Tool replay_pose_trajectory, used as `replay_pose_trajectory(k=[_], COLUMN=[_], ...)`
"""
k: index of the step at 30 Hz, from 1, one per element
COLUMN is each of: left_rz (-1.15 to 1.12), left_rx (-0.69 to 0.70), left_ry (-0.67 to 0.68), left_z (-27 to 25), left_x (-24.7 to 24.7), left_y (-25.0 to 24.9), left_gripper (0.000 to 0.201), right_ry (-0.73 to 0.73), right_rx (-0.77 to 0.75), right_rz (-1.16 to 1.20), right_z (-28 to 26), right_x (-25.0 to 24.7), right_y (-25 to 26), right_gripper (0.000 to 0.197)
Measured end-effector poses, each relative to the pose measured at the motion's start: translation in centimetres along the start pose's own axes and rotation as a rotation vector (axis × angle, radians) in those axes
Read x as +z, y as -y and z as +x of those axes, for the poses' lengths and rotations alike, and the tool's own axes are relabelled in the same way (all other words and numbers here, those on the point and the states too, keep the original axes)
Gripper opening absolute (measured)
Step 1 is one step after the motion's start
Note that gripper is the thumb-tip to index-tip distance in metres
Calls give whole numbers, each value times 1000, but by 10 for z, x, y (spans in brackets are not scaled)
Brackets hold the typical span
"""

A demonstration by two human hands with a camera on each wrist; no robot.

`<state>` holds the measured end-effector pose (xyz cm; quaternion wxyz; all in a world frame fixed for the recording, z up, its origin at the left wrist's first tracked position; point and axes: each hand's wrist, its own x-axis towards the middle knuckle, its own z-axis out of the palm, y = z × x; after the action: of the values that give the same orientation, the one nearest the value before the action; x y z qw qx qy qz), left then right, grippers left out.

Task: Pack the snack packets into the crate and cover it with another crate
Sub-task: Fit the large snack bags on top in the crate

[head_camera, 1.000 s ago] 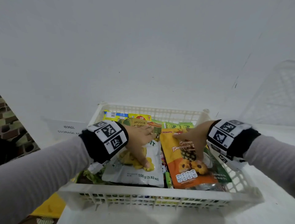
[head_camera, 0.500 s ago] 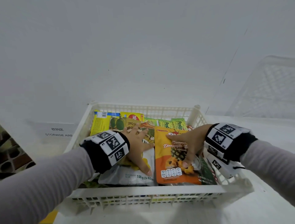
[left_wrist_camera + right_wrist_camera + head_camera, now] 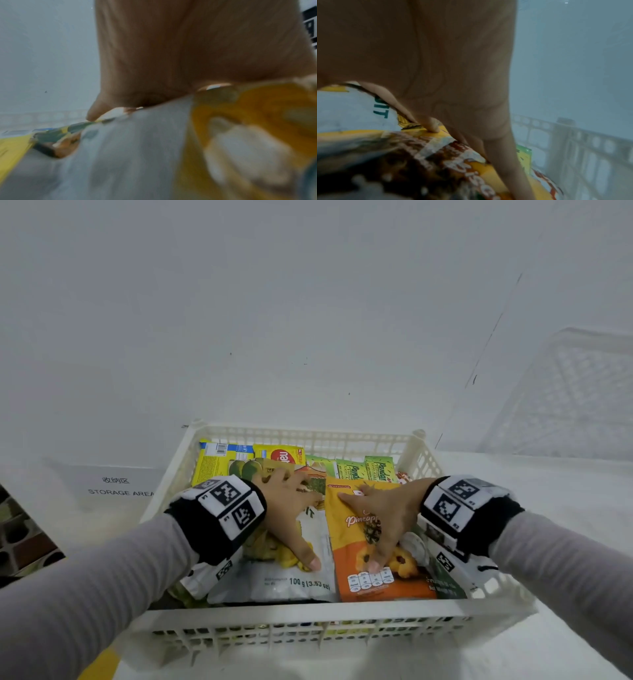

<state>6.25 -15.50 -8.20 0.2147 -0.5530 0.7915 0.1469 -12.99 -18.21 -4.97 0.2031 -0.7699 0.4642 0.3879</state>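
Observation:
A white lattice crate (image 3: pixel 308 616) stands in front of me, filled with snack packets. My left hand (image 3: pixel 291 515) lies flat, fingers spread, on a white and yellow packet (image 3: pixel 294 583) marked 100 g. In the left wrist view the palm (image 3: pixel 171 54) presses on that white packet (image 3: pixel 120 155). My right hand (image 3: pixel 380 518) lies flat on an orange pineapple packet (image 3: pixel 349 546). Its fingers (image 3: pixel 501 155) spread over the orange packet (image 3: pixel 453 155) in the right wrist view. Yellow (image 3: pixel 219 463) and green packets (image 3: pixel 363 469) fill the crate's far side. A second white crate (image 3: pixel 568 395) leans at the right.
A white wall (image 3: pixel 308 302) rises just behind the crate. A sign reading STORAGE AREA (image 3: pixel 120 487) lies left of the crate. Dark shelving (image 3: pixel 20 535) shows at the far left edge. The crate's far wall (image 3: pixel 573 142) shows in the right wrist view.
Both hands stay flat on the top packets and have slid slightly toward the crate's far side. The view has shifted, bringing the leaning crate more into sight.

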Motion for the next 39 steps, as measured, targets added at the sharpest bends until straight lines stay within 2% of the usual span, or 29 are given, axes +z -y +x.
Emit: replay_pose_trajectory(k=[4, 13, 16, 19, 22, 24, 28, 31, 33, 35, 37, 39], left_rz=[-47, -19, 32, 52, -116, -263, -490, -644, -826, -1093, -1335, -1596], left_rx=[-72, -70, -66, 7, 196, 257, 173, 98, -10, -117, -188, -182], left_ry=[47, 128, 181, 177, 73, 3, -325, -609, -785, -959, -1068, -1106], left_z=[1, 13, 11, 0, -24, -49, -112, -151, -162, -161, -155, -151], left_x=[1, 3, -5, -19, -36, -44, -30, 7, 47, 93, 129, 152], left_y=[2, 6, 4, 6, 16, 24, 51, 74, 87, 95, 88, 69], left_gripper=[122, 118, 109, 96, 81, 75, 76, 63, 43, 34, 33, 44], right_ry=[-16, -29, -19, -33, -140, -269, -540, -815, -1040, -1278, -1486, -1570], right_rx=[46, 142, 130, 93, -5, -52, -165, -224, -196, -121, 33, 191], right_rz=[-120, -261, -223, -105, 94, 165, 341, 538, 732, 1005, 1257, 1456], right_z=[11, 20, 18, 8, -14, -38, -91, -118, -121, -112, -96, -78], right_x=[-1, 3, 1, -3, -8, -8, 8, 42, 75, 114, 148, 170], right_y=[12, 27, 25, 22, 18, 11, -8, -19, -27, -33, -34, -30], right_gripper=[131, 131, 131, 127, 105, 89, 81, 67, 55, 47, 46, 47])
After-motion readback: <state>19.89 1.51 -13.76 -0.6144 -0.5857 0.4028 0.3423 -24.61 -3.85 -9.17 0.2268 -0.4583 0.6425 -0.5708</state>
